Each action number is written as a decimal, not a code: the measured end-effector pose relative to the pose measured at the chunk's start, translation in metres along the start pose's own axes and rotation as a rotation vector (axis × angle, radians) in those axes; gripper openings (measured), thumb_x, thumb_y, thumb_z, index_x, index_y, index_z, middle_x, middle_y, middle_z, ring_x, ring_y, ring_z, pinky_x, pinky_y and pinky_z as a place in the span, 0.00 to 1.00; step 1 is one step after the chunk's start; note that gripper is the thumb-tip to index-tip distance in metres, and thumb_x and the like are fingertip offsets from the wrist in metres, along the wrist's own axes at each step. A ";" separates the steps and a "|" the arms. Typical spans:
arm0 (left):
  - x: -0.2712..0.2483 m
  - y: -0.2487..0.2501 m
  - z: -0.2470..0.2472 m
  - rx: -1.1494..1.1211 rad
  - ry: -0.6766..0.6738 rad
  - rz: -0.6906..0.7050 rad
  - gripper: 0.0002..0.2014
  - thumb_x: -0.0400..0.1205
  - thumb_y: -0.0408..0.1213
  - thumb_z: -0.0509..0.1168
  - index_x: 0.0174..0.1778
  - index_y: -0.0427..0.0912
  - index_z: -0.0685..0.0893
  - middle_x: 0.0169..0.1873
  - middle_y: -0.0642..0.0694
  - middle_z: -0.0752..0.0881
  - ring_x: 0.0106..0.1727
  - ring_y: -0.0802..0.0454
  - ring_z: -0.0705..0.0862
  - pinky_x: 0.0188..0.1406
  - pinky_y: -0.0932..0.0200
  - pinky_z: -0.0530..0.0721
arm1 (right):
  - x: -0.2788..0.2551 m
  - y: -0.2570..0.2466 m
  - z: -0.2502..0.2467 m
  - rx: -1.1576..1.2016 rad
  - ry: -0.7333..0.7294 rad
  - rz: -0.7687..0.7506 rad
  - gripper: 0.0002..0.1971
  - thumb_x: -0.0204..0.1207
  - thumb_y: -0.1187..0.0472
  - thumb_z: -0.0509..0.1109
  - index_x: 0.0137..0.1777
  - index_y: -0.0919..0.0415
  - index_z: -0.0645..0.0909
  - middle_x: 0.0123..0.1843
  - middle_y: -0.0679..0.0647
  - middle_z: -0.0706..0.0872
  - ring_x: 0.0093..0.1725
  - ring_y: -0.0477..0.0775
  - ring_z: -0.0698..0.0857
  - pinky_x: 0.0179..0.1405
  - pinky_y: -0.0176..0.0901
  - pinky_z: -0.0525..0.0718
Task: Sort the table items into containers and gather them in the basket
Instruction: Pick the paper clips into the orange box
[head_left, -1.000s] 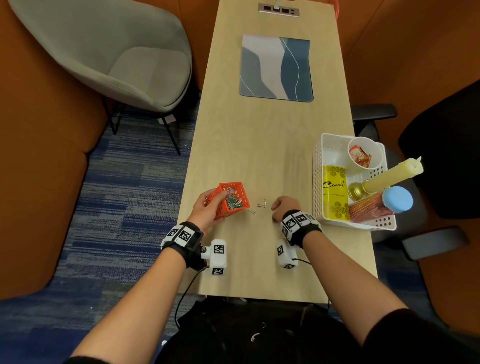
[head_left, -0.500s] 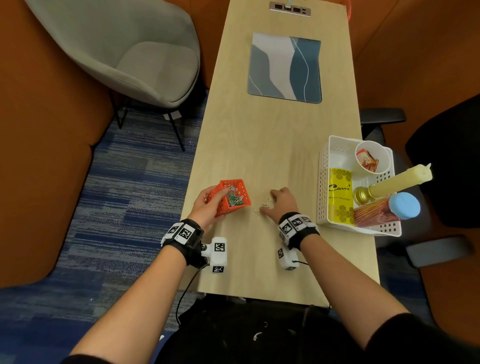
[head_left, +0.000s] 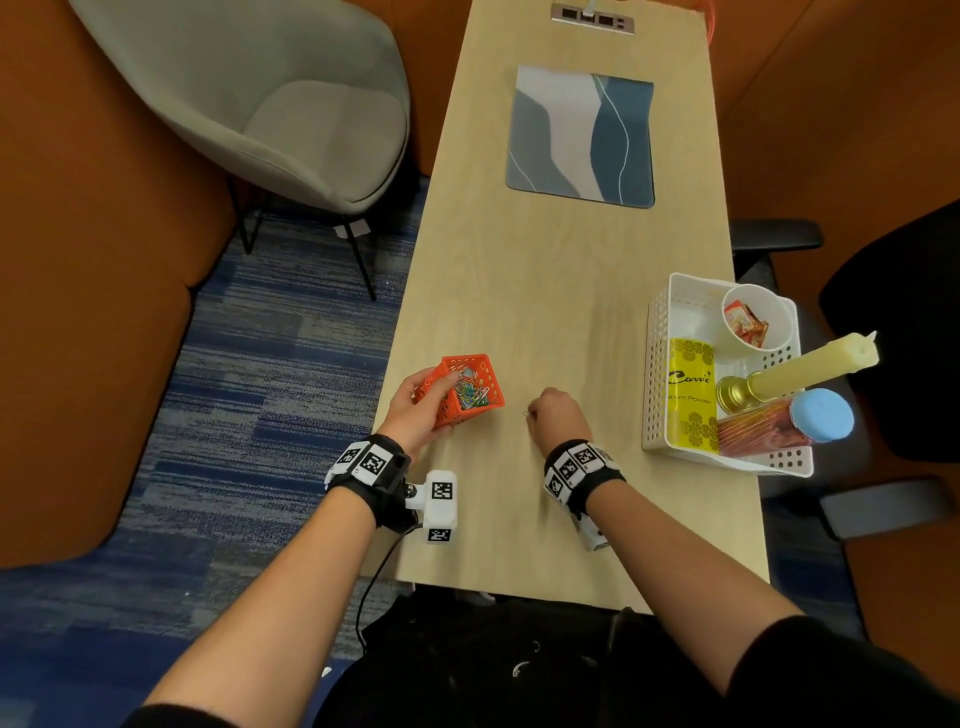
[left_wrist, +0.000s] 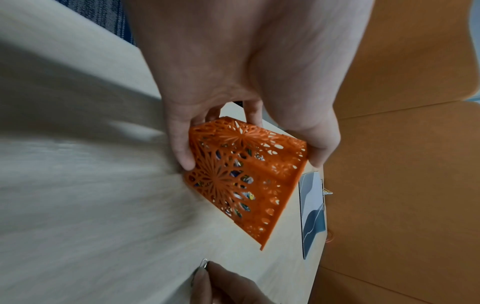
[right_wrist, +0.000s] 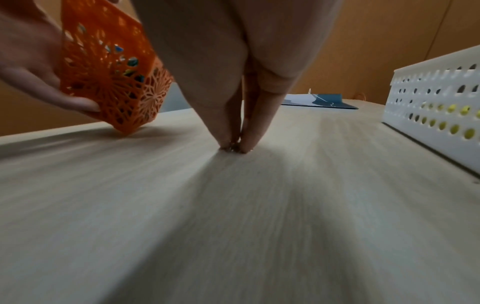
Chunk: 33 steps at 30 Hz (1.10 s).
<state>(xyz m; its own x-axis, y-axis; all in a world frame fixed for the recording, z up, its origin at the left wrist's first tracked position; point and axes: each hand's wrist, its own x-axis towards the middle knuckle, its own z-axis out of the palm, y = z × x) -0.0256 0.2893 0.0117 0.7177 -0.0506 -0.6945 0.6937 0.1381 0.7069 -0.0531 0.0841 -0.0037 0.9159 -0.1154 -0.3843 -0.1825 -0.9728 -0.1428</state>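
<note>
**Left hand tilts the orange bin while the right hand pinches a clip off the counter**

Both forearms reach forward over the near end of the long pale wooden counter (head_left: 545, 291), each wrist wearing a black band with white marker tags. The left hand (head_left: 415, 410) curls around a small orange perforated plastic bin (head_left: 470, 395), fingers on one wall and thumb on the opposite one, holding it tilted with its open mouth leaning toward the right hand; one lower corner rests on the counter. Coloured paper clips (head_left: 470, 392) lie heaped inside it.

The right hand (head_left: 558, 415) sits knuckles-up just to the right of the bin, apart from it. In the right wrist view its thumb and fingertips (right_wrist: 249, 142) are pressed together against the counter surface, pinching a small silver metal paper clip (left_wrist: 204, 263), which pokes out past a fingertip in the left wrist view.

Further right, at the counter's edge, stands a white perforated plastic basket (head_left: 655, 374). It holds a white paper cup (head_left: 774, 322) with small packets, a yellow powder pouch (head_left: 691, 395), a cream candle in a gold holder (head_left: 810, 364), and a jar with a light blue lid (head_left: 821, 415) lying on its side.

A blue-and-grey patterned mat (head_left: 582, 132) lies at the far end.
</note>
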 end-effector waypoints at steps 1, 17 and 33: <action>0.000 0.000 0.001 0.001 -0.005 -0.001 0.23 0.76 0.52 0.77 0.66 0.55 0.81 0.60 0.43 0.89 0.60 0.45 0.90 0.46 0.51 0.90 | 0.003 0.000 -0.004 -0.007 -0.017 0.008 0.11 0.79 0.70 0.64 0.51 0.68 0.88 0.51 0.64 0.86 0.50 0.64 0.86 0.48 0.46 0.81; -0.001 0.004 0.006 0.042 -0.018 0.002 0.22 0.78 0.49 0.77 0.66 0.52 0.81 0.61 0.43 0.88 0.60 0.45 0.89 0.53 0.47 0.90 | 0.038 0.047 -0.057 0.239 -0.113 0.318 0.11 0.66 0.59 0.80 0.46 0.63 0.89 0.44 0.57 0.88 0.48 0.55 0.89 0.48 0.44 0.88; 0.005 0.019 0.063 0.154 -0.179 0.031 0.23 0.73 0.55 0.78 0.63 0.57 0.82 0.58 0.44 0.90 0.60 0.43 0.89 0.63 0.36 0.87 | 0.011 0.051 -0.096 0.836 0.148 0.304 0.03 0.71 0.66 0.78 0.36 0.61 0.89 0.39 0.61 0.92 0.38 0.59 0.91 0.41 0.50 0.92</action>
<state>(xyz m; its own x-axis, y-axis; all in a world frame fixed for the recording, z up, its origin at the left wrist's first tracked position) -0.0051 0.2293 0.0303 0.7282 -0.2249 -0.6474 0.6627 -0.0093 0.7488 -0.0177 0.0140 0.0727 0.8119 -0.4247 -0.4005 -0.5716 -0.4390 -0.6932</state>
